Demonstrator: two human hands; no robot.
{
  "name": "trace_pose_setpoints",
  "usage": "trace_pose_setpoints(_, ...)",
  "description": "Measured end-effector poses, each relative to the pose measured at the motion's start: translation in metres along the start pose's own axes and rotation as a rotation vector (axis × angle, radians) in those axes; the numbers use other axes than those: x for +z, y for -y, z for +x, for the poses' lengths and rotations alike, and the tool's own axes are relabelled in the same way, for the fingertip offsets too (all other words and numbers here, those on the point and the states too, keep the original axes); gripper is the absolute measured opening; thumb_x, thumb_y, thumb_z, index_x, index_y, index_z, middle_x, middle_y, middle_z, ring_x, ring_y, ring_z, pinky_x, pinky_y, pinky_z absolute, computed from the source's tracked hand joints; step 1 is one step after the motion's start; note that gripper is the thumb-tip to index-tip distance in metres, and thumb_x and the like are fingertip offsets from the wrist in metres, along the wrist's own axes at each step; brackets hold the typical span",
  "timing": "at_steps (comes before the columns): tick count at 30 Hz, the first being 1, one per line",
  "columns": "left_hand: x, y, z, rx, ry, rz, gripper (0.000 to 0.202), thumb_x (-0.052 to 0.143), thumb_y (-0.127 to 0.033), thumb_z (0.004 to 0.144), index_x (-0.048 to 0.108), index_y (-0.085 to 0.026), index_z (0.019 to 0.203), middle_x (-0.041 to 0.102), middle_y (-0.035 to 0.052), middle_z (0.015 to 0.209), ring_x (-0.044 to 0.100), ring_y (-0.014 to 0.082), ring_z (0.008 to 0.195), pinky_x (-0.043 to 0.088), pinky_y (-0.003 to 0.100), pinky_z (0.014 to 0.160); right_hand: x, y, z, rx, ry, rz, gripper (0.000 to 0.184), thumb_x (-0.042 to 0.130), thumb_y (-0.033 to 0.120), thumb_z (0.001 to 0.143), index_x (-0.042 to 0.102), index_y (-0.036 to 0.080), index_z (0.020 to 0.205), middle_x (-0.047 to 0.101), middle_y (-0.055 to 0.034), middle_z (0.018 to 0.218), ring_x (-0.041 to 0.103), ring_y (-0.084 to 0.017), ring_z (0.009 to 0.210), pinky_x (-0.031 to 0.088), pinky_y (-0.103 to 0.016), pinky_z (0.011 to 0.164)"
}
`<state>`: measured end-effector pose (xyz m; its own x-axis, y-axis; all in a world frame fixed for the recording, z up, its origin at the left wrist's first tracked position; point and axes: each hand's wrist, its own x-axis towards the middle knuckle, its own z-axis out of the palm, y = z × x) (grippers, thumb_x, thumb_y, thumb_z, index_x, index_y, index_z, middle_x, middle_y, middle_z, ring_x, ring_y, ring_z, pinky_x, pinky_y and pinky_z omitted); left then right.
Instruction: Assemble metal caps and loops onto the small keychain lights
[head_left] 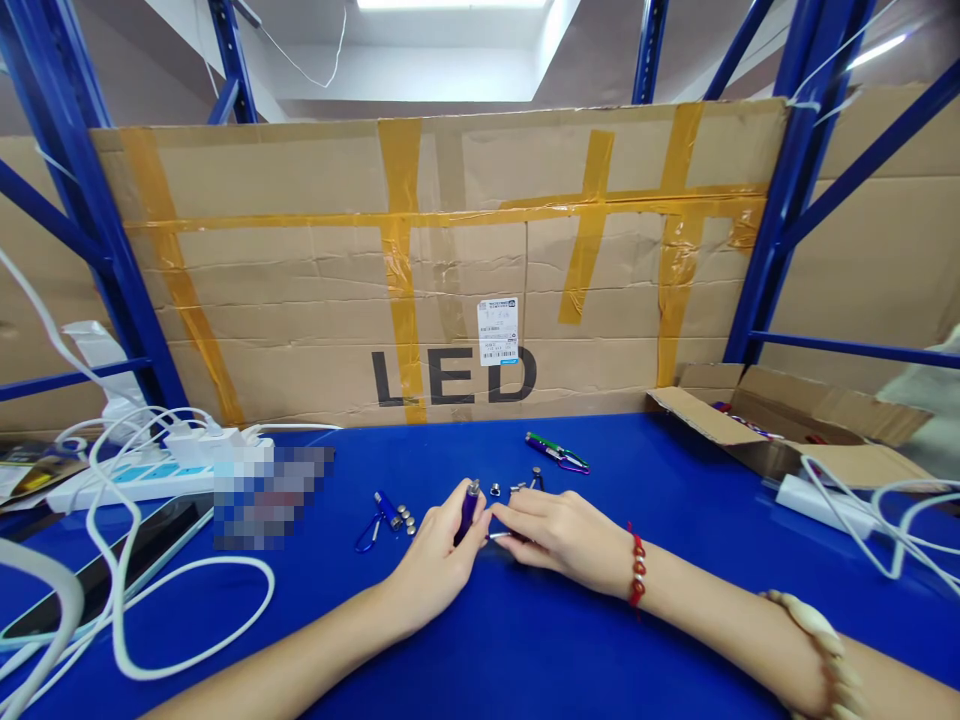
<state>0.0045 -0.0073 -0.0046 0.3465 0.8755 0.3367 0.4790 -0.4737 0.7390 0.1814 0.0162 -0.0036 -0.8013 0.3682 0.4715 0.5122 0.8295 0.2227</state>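
Observation:
My left hand (pixel 439 555) is closed around a small purple keychain flashlight body (pixel 469 505), held upright with its metal end up. My right hand (pixel 559 530) rests on the blue table (pixel 525 640) just to the right, its fingertips pinched on a small silver part (pixel 497 536) that points at the flashlight. A red bead bracelet sits on the right wrist. A blue keychain light with a clip (pixel 381 515) and a few button cells (pixel 406 517) lie left of my hands. Small metal parts (pixel 517 485) lie just beyond them.
A green and purple keychain light (pixel 556 453) lies farther back. An open cardboard box (pixel 787 425) stands at the right, with white cables (pixel 877 510) in front of it. A power strip with chargers (pixel 150 470), white cables and a tablet (pixel 112 570) are at the left. A taped cardboard wall marked LED closes the back.

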Motion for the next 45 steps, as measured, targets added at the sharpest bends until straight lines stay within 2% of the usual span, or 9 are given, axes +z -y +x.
trace_pose_setpoints(7,0.000,-0.002,-0.001,0.068,0.005,0.036,0.021,0.033,-0.031,0.086,0.033,-0.019,0.069,0.037,-0.0051,0.060,0.033,0.0099,0.052,0.027,0.023,0.052,0.002,0.003,0.000,-0.048,-0.159,0.003,0.030,0.034,0.028,0.091,0.059,0.012,0.085,0.054,-0.0025,0.063,0.049,-0.013,0.058,0.035,-0.023,0.049)
trace_pose_setpoints(10,0.000,-0.005,-0.003,0.072,-0.004,-0.009,0.022,0.034,-0.032,0.086,0.032,-0.019,0.068,0.037,-0.0049,0.061,0.033,0.0097,0.053,0.028,0.022,0.053,0.002,0.002,-0.002,-0.056,-0.202,0.004,0.029,0.036,0.029,0.091,0.059,0.012,0.087,0.054,-0.0021,0.063,0.050,-0.013,0.058,0.035,-0.023,0.048)
trace_pose_setpoints(14,0.001,-0.005,-0.004,0.041,-0.049,-0.059,0.023,0.034,-0.032,0.086,0.032,-0.019,0.067,0.037,-0.0047,0.061,0.032,0.0099,0.056,0.028,0.022,0.054,0.000,0.000,-0.002,-0.027,-0.127,0.036,0.030,0.036,0.033,0.092,0.053,0.014,0.106,0.057,-0.0032,0.074,0.055,-0.014,0.070,0.039,-0.022,0.054)
trace_pose_setpoints(16,0.001,-0.003,-0.003,0.041,-0.043,-0.067,0.024,0.034,-0.033,0.087,0.032,-0.019,0.067,0.035,-0.0050,0.060,0.030,0.0098,0.055,0.027,0.023,0.053,-0.001,0.000,0.000,-0.020,-0.077,0.056,0.031,0.035,0.033,0.092,0.051,0.014,0.110,0.057,-0.0033,0.076,0.055,-0.014,0.072,0.040,-0.022,0.055)
trace_pose_setpoints(23,0.001,0.004,-0.002,0.021,0.018,-0.190,0.024,0.036,-0.031,0.087,0.031,-0.018,0.068,0.032,-0.0051,0.063,0.030,0.0092,0.058,0.028,0.021,0.054,-0.010,0.003,0.004,-0.025,0.083,0.139,0.028,0.034,0.030,0.092,0.055,0.012,0.093,0.053,-0.0026,0.071,0.049,-0.012,0.061,0.039,-0.022,0.055)
trace_pose_setpoints(29,0.001,0.007,-0.001,-0.009,0.074,-0.266,0.022,0.038,-0.030,0.087,0.031,-0.018,0.070,0.033,-0.0054,0.063,0.031,0.0083,0.057,0.030,0.020,0.054,-0.014,0.004,0.004,-0.002,0.196,0.153,0.025,0.034,0.028,0.092,0.054,0.012,0.093,0.053,-0.0033,0.075,0.049,-0.012,0.060,0.039,-0.021,0.055)
trace_pose_setpoints(35,0.001,0.003,-0.002,0.020,0.071,-0.212,0.024,0.038,-0.030,0.087,0.030,-0.019,0.068,0.032,-0.0055,0.062,0.030,0.0085,0.056,0.029,0.020,0.053,-0.011,0.003,0.002,0.018,0.181,0.236,0.025,0.035,0.027,0.091,0.055,0.012,0.090,0.051,-0.0026,0.071,0.046,-0.012,0.060,0.037,-0.021,0.055)
trace_pose_setpoints(41,0.001,0.000,-0.002,0.063,0.033,-0.119,0.023,0.035,-0.029,0.087,0.030,-0.019,0.068,0.034,-0.0050,0.062,0.031,0.0094,0.057,0.029,0.022,0.055,-0.008,0.002,0.002,0.058,0.078,0.439,0.026,0.035,0.026,0.091,0.058,0.013,0.087,0.046,-0.0006,0.065,0.042,-0.010,0.057,0.035,-0.020,0.055)
trace_pose_setpoints(45,0.001,0.000,-0.002,0.081,0.010,-0.087,0.023,0.035,-0.029,0.087,0.030,-0.019,0.068,0.034,-0.0049,0.062,0.031,0.0095,0.057,0.029,0.022,0.056,-0.007,0.001,0.003,0.113,0.079,0.570,0.027,0.035,0.025,0.092,0.059,0.012,0.089,0.044,0.0004,0.064,0.041,-0.009,0.057,0.033,-0.019,0.055)
